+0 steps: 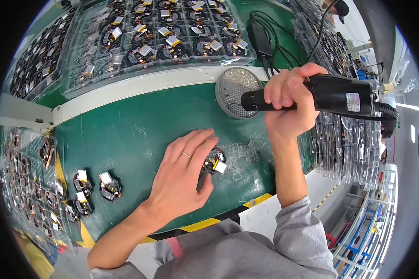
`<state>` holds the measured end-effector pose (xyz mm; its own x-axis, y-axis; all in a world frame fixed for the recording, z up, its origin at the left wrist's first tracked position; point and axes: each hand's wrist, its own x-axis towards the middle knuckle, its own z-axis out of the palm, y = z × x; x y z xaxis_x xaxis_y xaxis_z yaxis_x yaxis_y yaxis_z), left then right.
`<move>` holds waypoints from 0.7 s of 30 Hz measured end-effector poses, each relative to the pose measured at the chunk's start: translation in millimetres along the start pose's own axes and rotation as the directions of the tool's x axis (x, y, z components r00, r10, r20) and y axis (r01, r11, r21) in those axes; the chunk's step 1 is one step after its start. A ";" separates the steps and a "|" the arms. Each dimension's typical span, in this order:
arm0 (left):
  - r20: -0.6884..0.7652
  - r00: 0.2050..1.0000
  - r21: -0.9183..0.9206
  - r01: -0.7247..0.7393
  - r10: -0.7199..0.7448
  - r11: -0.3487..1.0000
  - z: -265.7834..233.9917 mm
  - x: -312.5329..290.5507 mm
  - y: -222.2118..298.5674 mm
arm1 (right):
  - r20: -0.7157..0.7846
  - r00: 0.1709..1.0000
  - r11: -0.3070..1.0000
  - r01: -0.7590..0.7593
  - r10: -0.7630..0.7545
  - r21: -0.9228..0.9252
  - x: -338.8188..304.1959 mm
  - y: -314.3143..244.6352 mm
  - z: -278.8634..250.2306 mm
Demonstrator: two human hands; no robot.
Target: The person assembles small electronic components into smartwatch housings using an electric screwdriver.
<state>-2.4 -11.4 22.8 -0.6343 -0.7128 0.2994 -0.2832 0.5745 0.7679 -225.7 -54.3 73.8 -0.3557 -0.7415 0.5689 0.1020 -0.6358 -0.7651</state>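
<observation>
My right hand (291, 100) is wrapped round a black electric screwdriver (342, 95), raised above the bench. Its narrow end points left, over a round grey dish of small screws (238, 88). Lying low on the green mat, my left hand (184, 169) has its fingers stretched out and its thumb apart. Beside its index finger is a round black circuit board (211, 159) with a white battery (219, 166) on it. The fingers partly cover the board's left edge, and I cannot tell how firmly they press.
Similar boards (110, 188) lie at the left of the mat (121, 135). Clear trays of boards (167, 37) stand behind a white rail (172, 79); another tray (32, 190) is at left. Stacked clear trays (347, 149) rise at right. A cable (277, 42) coils at the back.
</observation>
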 end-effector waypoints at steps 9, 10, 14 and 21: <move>-0.165 0.970 -0.212 0.140 -0.177 0.967 0.5 -6.3 -12.3 | 0.149 0.987 0.964 -0.096 0.060 0.247 -17.5 -26.2 3.3; -0.157 0.966 -0.210 0.172 -0.207 0.962 1.1 -2.8 -13.2 | 0.243 0.965 0.943 -0.168 0.098 0.287 -19.6 -28.2 5.8; -0.141 0.984 -0.157 0.083 -0.106 0.984 2.0 -0.7 -13.9 | 0.482 0.865 0.888 -0.323 0.137 0.326 -21.2 -36.6 9.5; -0.148 0.984 -0.140 0.077 -0.098 0.987 10.1 -6.3 -21.9 | 0.523 0.834 0.874 -0.376 0.175 0.308 -29.7 -29.9 3.9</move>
<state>0.5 -15.4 -1.5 -0.4901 -0.8171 0.3035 -0.2279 0.4561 0.8602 -214.5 -14.0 81.0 0.2074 -0.8415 0.4988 0.5089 -0.3427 -0.7897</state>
